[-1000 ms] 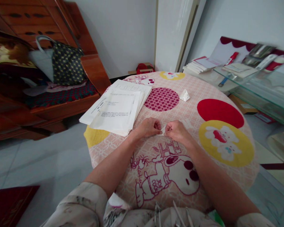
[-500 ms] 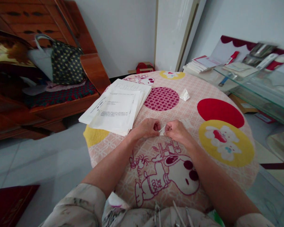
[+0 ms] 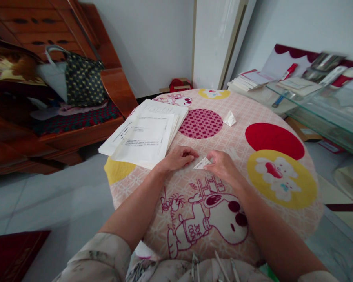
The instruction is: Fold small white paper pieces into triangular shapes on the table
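A small folded paper triangle with printed marks lies between my hands, just above the patterned tablecloth. My right hand pinches its right end between thumb and fingers. To the left of it, my left hand is apart from the paper, thumb and fingers loosely curled with a gap between them and nothing in them. Another folded white paper piece stands farther back on the cloth. Beyond my left hand lies a stack of printed sheets.
A wooden bench with a dark patterned bag stands at the left. On the right, a glass shelf and a pile of papers adjoin the round table. A red box sits by the wall.
My left hand has let go of the small folded paper and moved slightly left. More of the paper's printed face shows, still in my right hand.
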Action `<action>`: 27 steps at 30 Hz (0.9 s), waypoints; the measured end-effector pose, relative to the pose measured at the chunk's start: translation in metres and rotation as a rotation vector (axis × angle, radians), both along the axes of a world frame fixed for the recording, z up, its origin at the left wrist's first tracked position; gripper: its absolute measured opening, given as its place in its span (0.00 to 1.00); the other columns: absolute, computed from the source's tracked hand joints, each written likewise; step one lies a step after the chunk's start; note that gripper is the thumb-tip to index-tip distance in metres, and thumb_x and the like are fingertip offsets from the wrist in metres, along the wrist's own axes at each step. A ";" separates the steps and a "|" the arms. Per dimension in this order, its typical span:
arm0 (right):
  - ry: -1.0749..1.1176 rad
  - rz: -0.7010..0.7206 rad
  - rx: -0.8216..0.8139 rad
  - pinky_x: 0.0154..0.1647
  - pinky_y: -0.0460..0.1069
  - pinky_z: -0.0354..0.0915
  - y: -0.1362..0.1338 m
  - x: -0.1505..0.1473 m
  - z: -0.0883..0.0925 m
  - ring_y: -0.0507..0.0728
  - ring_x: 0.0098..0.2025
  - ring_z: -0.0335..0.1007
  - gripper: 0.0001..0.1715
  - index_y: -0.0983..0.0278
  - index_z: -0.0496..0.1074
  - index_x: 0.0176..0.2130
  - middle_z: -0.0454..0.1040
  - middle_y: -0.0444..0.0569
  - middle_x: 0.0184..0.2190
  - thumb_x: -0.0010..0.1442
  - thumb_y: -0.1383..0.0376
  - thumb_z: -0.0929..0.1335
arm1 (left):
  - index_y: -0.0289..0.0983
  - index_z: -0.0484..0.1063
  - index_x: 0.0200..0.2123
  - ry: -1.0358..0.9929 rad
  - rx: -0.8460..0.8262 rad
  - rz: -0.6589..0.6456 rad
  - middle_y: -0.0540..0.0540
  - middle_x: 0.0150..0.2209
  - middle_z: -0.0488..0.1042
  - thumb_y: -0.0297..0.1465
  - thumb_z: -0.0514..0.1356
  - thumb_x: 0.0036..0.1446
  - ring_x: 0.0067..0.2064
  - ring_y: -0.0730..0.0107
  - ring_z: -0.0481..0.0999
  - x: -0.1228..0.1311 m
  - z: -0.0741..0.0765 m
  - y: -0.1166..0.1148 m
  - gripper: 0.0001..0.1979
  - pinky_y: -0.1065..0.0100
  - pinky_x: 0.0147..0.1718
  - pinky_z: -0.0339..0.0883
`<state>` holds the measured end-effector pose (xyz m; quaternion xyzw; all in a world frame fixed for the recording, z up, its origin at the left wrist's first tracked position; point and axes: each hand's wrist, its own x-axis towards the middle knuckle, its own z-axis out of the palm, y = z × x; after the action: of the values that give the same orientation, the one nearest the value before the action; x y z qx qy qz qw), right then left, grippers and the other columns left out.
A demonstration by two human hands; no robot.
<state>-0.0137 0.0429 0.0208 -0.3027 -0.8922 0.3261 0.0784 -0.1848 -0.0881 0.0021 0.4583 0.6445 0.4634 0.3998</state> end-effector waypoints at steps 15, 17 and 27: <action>0.412 -0.007 -0.579 0.17 0.46 0.45 0.023 0.020 0.007 0.47 0.16 0.51 0.15 0.64 0.71 0.26 0.62 0.37 0.15 0.48 0.57 0.75 | 0.33 0.77 0.33 -0.156 0.261 0.109 0.50 0.25 0.72 0.42 0.70 0.51 0.26 0.76 0.67 0.040 0.008 0.009 0.17 0.72 0.26 0.58; 0.411 -0.001 -0.589 0.17 0.46 0.45 0.017 0.019 0.012 0.47 0.16 0.51 0.15 0.64 0.71 0.26 0.61 0.37 0.15 0.46 0.57 0.75 | 0.33 0.76 0.30 -0.108 0.303 0.179 0.52 0.23 0.70 0.42 0.69 0.53 0.25 0.77 0.65 0.046 0.009 0.011 0.16 0.72 0.25 0.56; 0.404 0.085 -0.563 0.18 0.46 0.48 0.009 0.013 0.011 0.48 0.17 0.53 0.14 0.63 0.70 0.23 0.61 0.38 0.15 0.46 0.59 0.76 | 0.35 0.76 0.29 0.087 0.483 0.379 0.48 0.27 0.74 0.41 0.67 0.57 0.29 0.74 0.70 0.058 0.025 0.002 0.14 0.71 0.29 0.63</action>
<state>-0.0002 0.0516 0.0321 -0.2044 -0.7454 0.6157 0.1534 -0.1266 -0.0864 0.0271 0.4313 0.6060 0.6495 0.1577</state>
